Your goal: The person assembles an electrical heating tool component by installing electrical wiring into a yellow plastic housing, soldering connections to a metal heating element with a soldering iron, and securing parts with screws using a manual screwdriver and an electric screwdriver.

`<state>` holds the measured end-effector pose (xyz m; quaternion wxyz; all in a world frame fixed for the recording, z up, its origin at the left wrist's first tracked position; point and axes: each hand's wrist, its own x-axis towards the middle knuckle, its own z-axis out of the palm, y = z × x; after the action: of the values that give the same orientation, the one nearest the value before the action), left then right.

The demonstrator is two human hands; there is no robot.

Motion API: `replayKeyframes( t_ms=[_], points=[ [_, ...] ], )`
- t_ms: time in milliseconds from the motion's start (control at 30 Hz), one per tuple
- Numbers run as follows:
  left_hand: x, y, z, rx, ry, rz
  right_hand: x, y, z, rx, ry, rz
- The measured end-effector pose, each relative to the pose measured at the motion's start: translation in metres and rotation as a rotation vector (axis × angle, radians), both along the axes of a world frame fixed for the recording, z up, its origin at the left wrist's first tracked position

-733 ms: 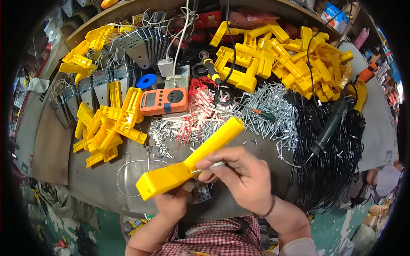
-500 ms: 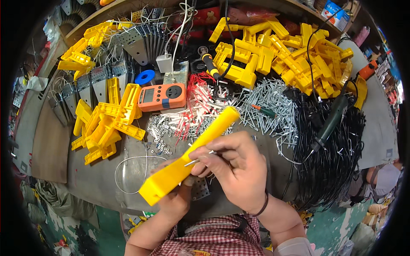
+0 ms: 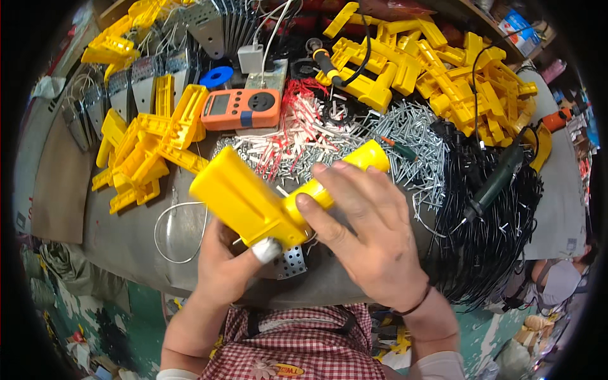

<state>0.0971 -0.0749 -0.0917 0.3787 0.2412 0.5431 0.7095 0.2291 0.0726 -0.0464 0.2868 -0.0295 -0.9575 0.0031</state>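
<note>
A yellow plastic piece (image 3: pixel 237 199), wide at one end and tubular at the other, is held at the centre of the frame, above the grey workbench (image 3: pixel 136 237). The person's left hand (image 3: pixel 225 269) is clasped round its lower edge, the white-tipped thumb in front and the other fingers mostly hidden. The right hand (image 3: pixel 380 247) lies over the tubular end with its fingers somewhat apart; whether they grip it cannot be told. A perforated metal plate (image 3: pixel 291 265) shows just below the piece. An orange meter (image 3: pixel 242 109) sits at upper left of centre, silvery screws (image 3: pixel 418 126) right of centre, and black cables (image 3: pixel 494 237) fill the right side
</note>
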Motion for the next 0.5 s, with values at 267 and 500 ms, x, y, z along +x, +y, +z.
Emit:
replayKeyframes(
  t_ms=[267,500],
  points=[
    [-0.008,0.006,-0.018,0.063,1.045,-0.386,0.016,0.004,-0.006,-0.379,-0.130,0.246],
    [0.009,0.012,-0.031,-0.301,1.194,-0.315,0.057,0.019,-0.071,-0.377,-0.298,-0.100]
  ],
)
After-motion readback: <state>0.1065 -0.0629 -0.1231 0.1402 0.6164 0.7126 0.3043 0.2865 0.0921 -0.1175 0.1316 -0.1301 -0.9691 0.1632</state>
